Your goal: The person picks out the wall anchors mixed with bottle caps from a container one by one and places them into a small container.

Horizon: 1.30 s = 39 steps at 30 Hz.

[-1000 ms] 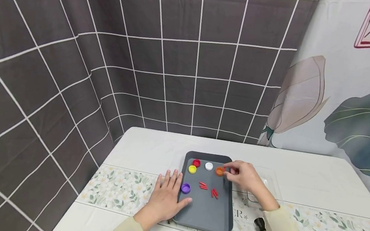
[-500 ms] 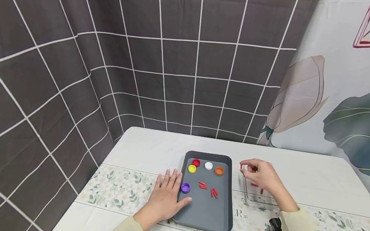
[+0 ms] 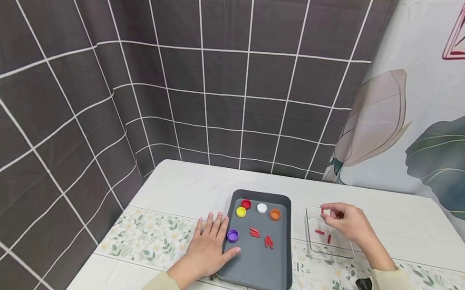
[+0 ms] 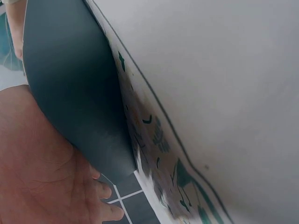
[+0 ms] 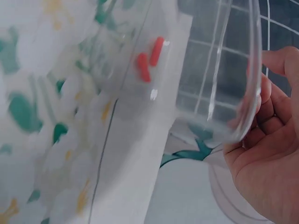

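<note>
My left hand [image 3: 206, 251] lies with spread, straight fingers at the left rim of a grey tray [image 3: 258, 272]. In the left wrist view, its palm [image 4: 39, 163] is beside the tray's outer wall [image 4: 77, 84]. My right hand [image 3: 348, 223] pinches a small red stick [image 3: 322, 211] between thumb and index finger, over the far part of a clear rectangular container [image 3: 310, 249]. Inside that container are a red stick lying sideways [image 3: 319, 232] and another pointing lengthwise [image 3: 329, 239]. The right wrist view has the right hand [image 5: 275, 121] partly behind the container's clear wall.
Bottle caps stand in the tray: red [image 3: 246, 204], yellow [image 3: 241, 212], white [image 3: 261, 208], orange [image 3: 275, 214] and purple [image 3: 232, 235]. Several red sticks [image 3: 254, 232] lie mid-tray in two groups. A dark tiled curtain [image 3: 219, 110] hangs behind the white table [image 3: 193, 183].
My right hand has moved right, from beside the orange cap to over the clear container, carrying the red stick. The left hand has stayed at the tray's rim.
</note>
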Available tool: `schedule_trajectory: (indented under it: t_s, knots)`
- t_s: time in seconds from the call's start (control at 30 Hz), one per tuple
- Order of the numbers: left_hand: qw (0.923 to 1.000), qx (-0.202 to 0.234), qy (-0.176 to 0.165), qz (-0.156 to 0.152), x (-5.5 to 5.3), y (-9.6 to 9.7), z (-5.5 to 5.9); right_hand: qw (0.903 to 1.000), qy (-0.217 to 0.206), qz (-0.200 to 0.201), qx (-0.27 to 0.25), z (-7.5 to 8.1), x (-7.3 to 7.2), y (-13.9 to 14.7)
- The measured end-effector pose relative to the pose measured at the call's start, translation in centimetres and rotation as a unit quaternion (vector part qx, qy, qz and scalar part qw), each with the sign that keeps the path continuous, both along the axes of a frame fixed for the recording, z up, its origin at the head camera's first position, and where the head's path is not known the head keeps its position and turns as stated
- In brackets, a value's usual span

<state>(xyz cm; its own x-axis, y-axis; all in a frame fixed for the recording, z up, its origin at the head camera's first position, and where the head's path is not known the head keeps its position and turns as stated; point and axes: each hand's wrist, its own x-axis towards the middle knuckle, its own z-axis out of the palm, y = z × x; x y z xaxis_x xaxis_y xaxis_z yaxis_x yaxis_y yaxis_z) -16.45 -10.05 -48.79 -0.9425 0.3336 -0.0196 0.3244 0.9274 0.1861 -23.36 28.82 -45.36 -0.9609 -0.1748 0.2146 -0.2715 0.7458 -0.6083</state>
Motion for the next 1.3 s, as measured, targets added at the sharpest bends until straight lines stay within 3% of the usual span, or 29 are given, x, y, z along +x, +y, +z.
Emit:
schedule_trajectory:
  t_s: [0.4, 0.63, 0.9, 1.3]
  knots:
    - [1.0000, 0.000, 0.000, 0.002, -0.1, 0.1, -0.1, 0.9998, -0.001, -0.016, 0.014, -0.9, -0.2, 1.9]
    - [1.0000, -0.006, -0.004, 0.004, -0.2, 0.1, -0.3, 0.9999, -0.003, -0.011, 0.007, -0.9, -0.1, 1.6]
    - [0.9999, -0.011, -0.002, 0.006, -0.2, 0.1, -0.2, 0.9988, 0.005, 0.038, -0.030, -1.0, 0.1, -1.5]
    - [1.0000, 0.001, 0.000, 0.002, 0.0, 0.1, 0.0, 0.9916, 0.001, 0.121, -0.046, -1.4, 0.0, -6.8]
